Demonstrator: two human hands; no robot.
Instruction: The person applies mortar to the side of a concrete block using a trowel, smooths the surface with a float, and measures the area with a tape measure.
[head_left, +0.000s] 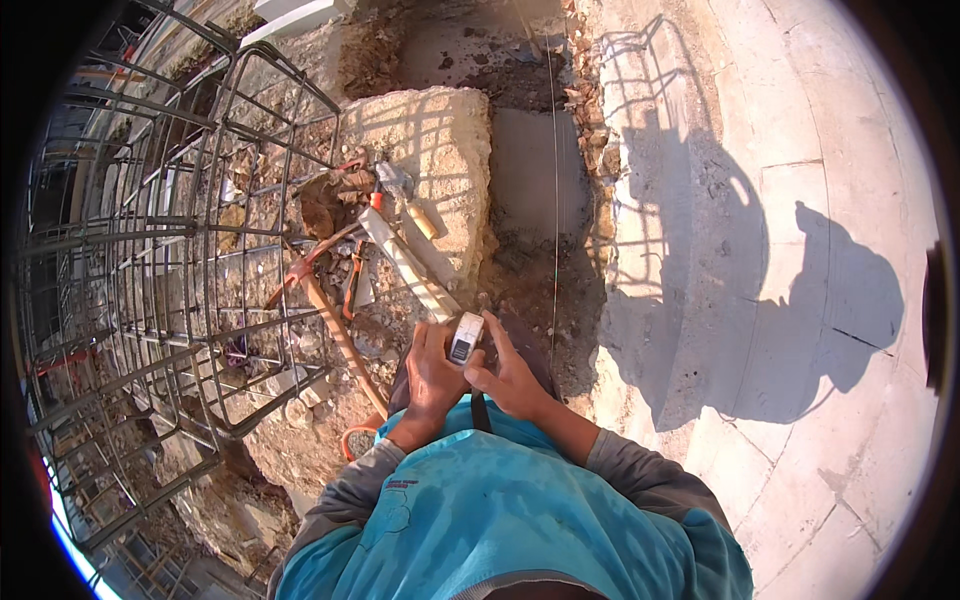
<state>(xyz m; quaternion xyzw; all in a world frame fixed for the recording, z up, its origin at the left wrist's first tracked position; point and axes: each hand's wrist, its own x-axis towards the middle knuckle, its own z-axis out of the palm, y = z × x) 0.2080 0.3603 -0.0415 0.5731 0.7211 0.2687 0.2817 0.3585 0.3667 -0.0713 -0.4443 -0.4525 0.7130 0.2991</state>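
Both my hands are close together at my waist, around a small white rounded device (466,338) with a dark panel on its lower face. My left hand (434,378) grips its left side with bent fingers. On the other side, my right hand (510,375) has its thumb at the lower edge and its fingers along the right. A dark strap (481,412) shows just below, against my blue shirt; whether it joins the device I cannot tell. Just beyond my left hand lies a long whitish object (405,265), and left of it a pickaxe (335,328) with an orange-brown handle.
A rebar cage (215,225) fills the left side. A trowel with a wooden handle (423,221) rests on the rough block (440,150). Ahead runs a trench (540,175) with a grey bottom and a taut string (555,215) over it. Pale paving (800,300) carries shadows.
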